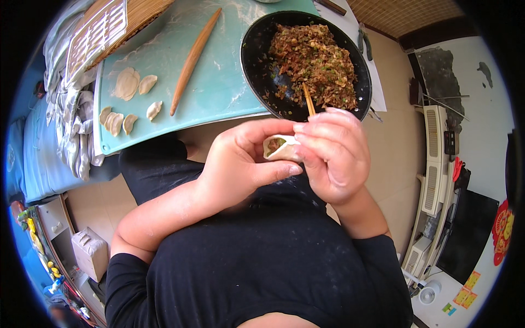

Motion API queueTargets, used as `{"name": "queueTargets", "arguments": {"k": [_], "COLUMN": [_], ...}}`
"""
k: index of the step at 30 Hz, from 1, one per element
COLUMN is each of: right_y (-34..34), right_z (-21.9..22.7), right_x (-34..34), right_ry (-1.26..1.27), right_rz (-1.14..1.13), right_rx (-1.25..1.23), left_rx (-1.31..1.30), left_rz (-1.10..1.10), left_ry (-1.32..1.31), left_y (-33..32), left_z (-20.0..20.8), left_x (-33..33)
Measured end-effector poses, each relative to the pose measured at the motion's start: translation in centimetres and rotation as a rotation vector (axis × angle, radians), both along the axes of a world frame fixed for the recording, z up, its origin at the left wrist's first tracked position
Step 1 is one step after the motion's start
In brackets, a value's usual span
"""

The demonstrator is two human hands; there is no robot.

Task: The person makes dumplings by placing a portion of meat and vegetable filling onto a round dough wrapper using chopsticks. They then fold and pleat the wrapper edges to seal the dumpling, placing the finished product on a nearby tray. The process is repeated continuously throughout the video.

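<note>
Pinching a partly closed dumpling [283, 149] between my 2 hands, I have it in front of my dark shirt [262, 262]. My left hand [240, 156] curls around it, forefinger above and thumb below, with the dumpling's open end and a bit of filling showing in the gap between them. My right hand [334, 156] grips the other end in a narrow pinch, its fingertips meeting my left forefinger.

Just beyond my right hand is a black pan [259, 61], with brown, green-flecked filling [320, 57] heaped mostly on its right side. A pair of chopsticks [309, 100] stands tilted in it, the near ends right at my right fingers; I cannot tell whether they touch.

Beyond my left hand lies a teal mat [224, 101], dusted with flour, with 1 tapered rolling pin [195, 64] on it. Farther left of that hand are some folded dumplings [115, 123] and, behind them, overlapping flat wrappers [127, 85].
</note>
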State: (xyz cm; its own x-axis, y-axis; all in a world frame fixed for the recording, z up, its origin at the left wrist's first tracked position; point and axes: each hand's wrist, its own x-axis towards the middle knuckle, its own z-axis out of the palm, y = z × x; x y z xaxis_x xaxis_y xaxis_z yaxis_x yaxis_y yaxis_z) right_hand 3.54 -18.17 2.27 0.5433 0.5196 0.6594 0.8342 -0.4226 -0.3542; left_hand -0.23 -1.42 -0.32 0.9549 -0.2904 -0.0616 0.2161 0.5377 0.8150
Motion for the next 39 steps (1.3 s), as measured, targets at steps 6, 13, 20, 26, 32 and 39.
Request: {"name": "queueTargets", "arguments": {"k": [6,13,20,26,32,39], "right_y": [0.2,-0.7,-0.2,-0.4,-0.4,-0.4], "right_z": [-0.6,-0.3,-0.9,-0.9,-0.9,-0.6], "right_x": [-0.5,-0.1,-0.6,-0.3,-0.3,-0.2], "right_ry": [1.223,1.379,0.866,0.581,0.469,0.360], "right_rz": [0.368,0.314,0.128,0.063,0.027,-0.019], "right_rx": [0.790,0.800,0.605,0.368,0.313,0.272], "left_rx": [0.450,0.368,0.248,0.310,0.423,0.326], "left_rz": [0.160,0.174,0.076,0.016,0.107,0.033], "left_ry": [-0.382,-0.413,0.060,0.111,-0.006,0.132], "left_y": [0.9,1.0,1.2,1.4,1.0,1.0], "left_z": [-0.5,1.4,2.1,2.4,2.2,2.3], "left_x": [1.1,1.5,2.1,2.3,2.4,2.5]}}
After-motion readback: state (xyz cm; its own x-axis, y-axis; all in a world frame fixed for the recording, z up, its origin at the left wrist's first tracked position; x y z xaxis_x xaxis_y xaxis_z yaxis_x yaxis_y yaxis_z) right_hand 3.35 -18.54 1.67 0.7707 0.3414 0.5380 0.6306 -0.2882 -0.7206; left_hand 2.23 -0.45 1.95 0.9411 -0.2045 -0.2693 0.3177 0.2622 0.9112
